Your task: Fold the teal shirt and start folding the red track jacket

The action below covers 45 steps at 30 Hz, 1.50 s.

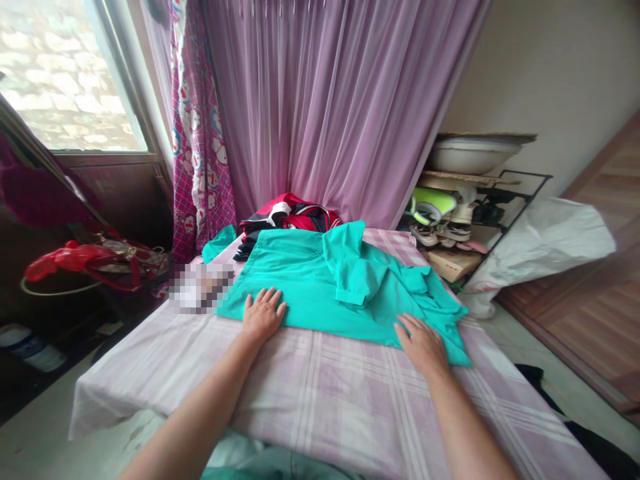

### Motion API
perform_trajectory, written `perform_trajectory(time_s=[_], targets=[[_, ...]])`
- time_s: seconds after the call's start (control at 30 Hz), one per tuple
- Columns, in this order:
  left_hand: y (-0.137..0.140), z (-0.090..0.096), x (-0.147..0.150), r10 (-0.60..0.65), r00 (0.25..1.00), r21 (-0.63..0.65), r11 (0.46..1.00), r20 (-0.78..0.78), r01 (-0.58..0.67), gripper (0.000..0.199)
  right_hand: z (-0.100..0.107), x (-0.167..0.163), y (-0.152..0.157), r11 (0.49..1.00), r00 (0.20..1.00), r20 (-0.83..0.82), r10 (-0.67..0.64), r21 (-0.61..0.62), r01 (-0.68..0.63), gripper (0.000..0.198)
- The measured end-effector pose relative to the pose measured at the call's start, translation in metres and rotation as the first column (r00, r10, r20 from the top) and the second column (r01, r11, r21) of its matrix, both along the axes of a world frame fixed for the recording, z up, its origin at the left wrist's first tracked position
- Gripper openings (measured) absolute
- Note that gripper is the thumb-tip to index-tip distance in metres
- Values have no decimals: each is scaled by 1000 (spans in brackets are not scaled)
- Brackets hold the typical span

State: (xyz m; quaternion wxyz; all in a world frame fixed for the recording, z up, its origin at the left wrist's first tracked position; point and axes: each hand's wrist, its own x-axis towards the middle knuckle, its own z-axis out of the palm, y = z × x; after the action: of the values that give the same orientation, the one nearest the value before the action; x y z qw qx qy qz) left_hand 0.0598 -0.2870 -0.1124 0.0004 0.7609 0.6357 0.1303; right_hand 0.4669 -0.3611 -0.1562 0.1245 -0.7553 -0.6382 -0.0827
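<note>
A turquoise shirt point(290, 273) lies spread sideways across the table, its near edge running fairly straight. One short sleeve point(353, 267) is folded over the middle of it, and the cloth at the right end is rumpled. My left hand point(263, 313) rests flat on the near left part of the shirt, fingers apart. On the near right part lies my right hand point(423, 340), palm down with fingers stretched. Neither hand grips the cloth.
A checked pink cloth point(320, 380) covers the table. Red and black clothes point(295, 212) are heaped behind the shirt, by the purple curtain point(320, 100). A shoe rack point(460, 220) and a white sack point(545, 240) stand to the right. A blurred patch hides something at left.
</note>
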Motion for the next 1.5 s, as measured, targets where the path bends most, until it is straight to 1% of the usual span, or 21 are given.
perform_trajectory(time_s=[0.17,0.27,0.33,0.4,0.5,0.53,0.6,0.67,0.73,0.77,0.8,0.83,0.9,1.0,1.1,1.17,1.27,1.4,1.43,1.5], targets=[[7,0,-39,116,993,-1,993,-37,-116,49,3,-5,-2,1000,1000,-5,-5,26,6,45],[9,2,-53,145,989,-16,989,-40,-146,50,3,-6,-3,999,1000,-12,-6,36,7,44],[10,5,-55,167,985,-29,985,-33,-168,50,2,-7,-3,998,1000,-12,-7,63,7,42],[9,8,-50,202,979,-36,979,-32,-203,48,0,-7,-3,994,1000,-9,-7,105,7,39],[6,13,-30,215,976,-29,976,-31,-216,46,-3,-5,-2,989,1000,-1,12,150,-11,37],[4,13,-19,196,980,-22,980,-22,-196,46,-4,-5,-2,987,1000,3,16,159,-16,37],[-2,12,6,109,994,-8,994,9,-109,46,-5,-4,-3,985,1000,7,21,171,-22,37],[-11,9,31,-60,998,1,998,25,60,45,-5,-3,-3,984,1000,8,24,177,-26,38],[-18,6,51,-269,963,-9,963,22,269,46,-5,-3,-4,983,1000,8,25,179,-26,39],[-21,4,56,-346,938,-16,938,23,346,47,-4,-3,-4,984,1000,9,24,178,-26,40],[-22,3,59,-391,920,-23,920,25,392,48,-4,-3,-4,984,1000,10,24,176,-25,41],[-22,2,57,-402,915,-26,915,27,403,48,-4,-3,-5,984,1000,11,24,174,-25,41],[-17,2,45,-344,939,-21,939,28,345,47,-3,-4,-5,985,1000,13,22,169,-24,41],[-5,2,10,-185,983,8,983,17,185,45,-2,-5,-5,987,999,22,27,160,-30,43],[6,2,-27,-59,998,28,998,2,58,46,-3,-4,-4,985,999,33,37,165,-42,45],[9,1,-45,-17,1000,25,1000,-11,17,47,-2,-2,-5,982,998,36,47,183,-53,45],[10,-1,-55,-2,1000,26,1000,-25,3,48,5,-2,-7,967,996,45,83,239,-91,42],[9,-4,-54,3,1000,41,999,-8,-3,47,18,-19,-7,903,981,101,167,383,-193,39],[9,-4,-53,3,1000,37,999,-6,-3,47,19,-27,-6,892,973,110,204,389,-231,38],[10,-5,-53,5,1000,32,999,-5,-5,47,19,-43,-3,888,948,104,301,332,-318,37]])
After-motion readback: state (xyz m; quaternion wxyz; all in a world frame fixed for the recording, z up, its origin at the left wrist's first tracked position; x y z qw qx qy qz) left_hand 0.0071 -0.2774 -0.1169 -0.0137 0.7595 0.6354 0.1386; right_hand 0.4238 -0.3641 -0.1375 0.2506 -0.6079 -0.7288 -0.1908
